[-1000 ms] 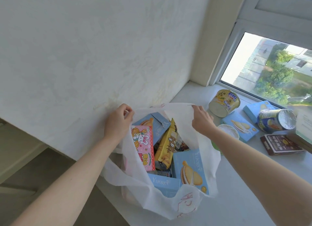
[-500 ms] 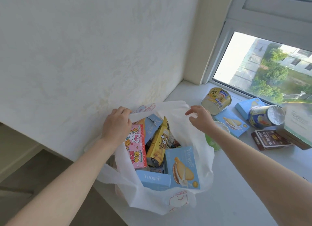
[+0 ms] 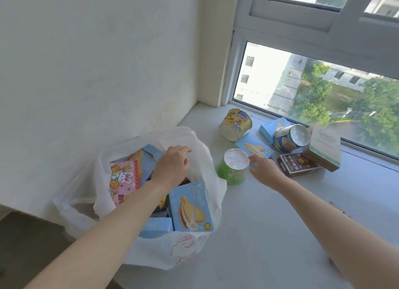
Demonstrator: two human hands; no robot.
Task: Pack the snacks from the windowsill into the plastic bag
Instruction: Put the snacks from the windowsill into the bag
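right hand (image 3: pixel 262 170) has left the bag rim and swung out to the green cup (image 3: pixel 232 174). fingers loose and spread, nothing in them yet. tips just beside the cup's foil top, contact unclear. left hand (image 3: pixel 172 165) stays curled on the far rim of the plastic bag (image 3: pixel 207 157), pinching it up so the mouth holds open for the next drop. bag sits on the windowsill (image 3: pixel 280 224), already crowded with boxes on end. green cup is nearest the bag, so i judge it the next pick. further out: yellow cup (image 3: pixel 235 124) and blue cup (image 3: pixel 289 137) on their sides, blue box (image 3: pixel 253 147), brown box (image 3: pixel 296 164).
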